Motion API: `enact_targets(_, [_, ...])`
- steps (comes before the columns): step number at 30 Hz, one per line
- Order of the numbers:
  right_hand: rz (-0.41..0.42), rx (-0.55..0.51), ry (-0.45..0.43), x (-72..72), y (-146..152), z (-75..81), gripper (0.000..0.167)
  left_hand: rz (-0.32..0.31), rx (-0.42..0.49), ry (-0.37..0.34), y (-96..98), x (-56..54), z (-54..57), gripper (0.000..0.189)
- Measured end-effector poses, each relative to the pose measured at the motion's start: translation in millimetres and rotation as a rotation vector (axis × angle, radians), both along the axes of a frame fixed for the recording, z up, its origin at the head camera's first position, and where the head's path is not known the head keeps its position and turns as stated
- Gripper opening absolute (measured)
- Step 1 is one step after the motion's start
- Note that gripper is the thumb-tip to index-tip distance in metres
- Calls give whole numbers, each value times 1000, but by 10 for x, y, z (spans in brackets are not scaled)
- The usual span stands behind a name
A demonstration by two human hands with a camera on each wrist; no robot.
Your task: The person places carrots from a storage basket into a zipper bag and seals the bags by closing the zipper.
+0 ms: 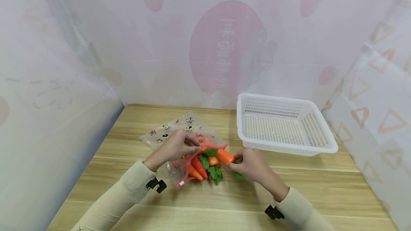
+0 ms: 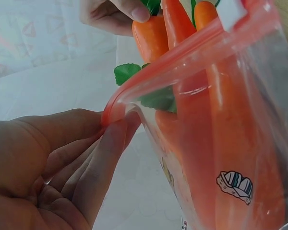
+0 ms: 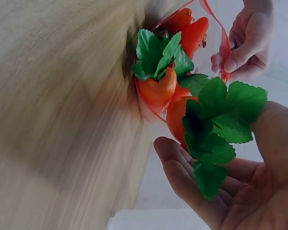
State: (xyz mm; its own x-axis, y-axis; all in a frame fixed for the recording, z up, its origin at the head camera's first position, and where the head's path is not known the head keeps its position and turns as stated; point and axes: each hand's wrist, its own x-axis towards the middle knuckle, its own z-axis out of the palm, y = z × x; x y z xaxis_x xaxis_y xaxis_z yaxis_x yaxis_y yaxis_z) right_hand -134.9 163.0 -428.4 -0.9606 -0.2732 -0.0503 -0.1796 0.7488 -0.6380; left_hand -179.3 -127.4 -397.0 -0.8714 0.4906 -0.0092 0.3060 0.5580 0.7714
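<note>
A clear zip bag (image 1: 174, 133) with small cartoon prints and a red zip edge lies on the table with its mouth open. My left hand (image 1: 179, 145) pinches that red edge between thumb and fingers. Several orange toy carrots (image 2: 194, 124) are inside, some poking out of the mouth with green leaves (image 1: 216, 174). By its leafy end, my right hand (image 1: 252, 165) grips one carrot (image 1: 225, 156) at the mouth's right side. The far tip of this carrot is hidden among the leaves and the others. Green leaves (image 3: 213, 139) hang over the right palm in the right wrist view.
A white perforated plastic basket (image 1: 273, 149) stands at the back right of the wooden table (image 1: 199, 213), close behind the right hand. Pale printed curtains (image 1: 160, 52) enclose the table at the back and both sides. A white zip slider (image 1: 181, 183) sits at the bag's near corner.
</note>
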Motion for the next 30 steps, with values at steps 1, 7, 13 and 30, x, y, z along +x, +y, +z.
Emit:
enact_targets(1, [-6, 6, -1, -6, -29, -1, 22, 1, -1, -3, 0, 0, -1, 6])
enact_targets(7, [-9, 22, 49, -56, -161, -3, 20, -1, 3, -12, 0, 2, 1, 7])
enact_targets(13, [-1, -4, 69, -94, -238, -23, 23, -3, 1, -11, -2, -4, -10, 7])
enact_targets(30, [-15, -1, 126, -172, -412, -18, 18, -5, 4, -11, 3, -6, 5, 7])
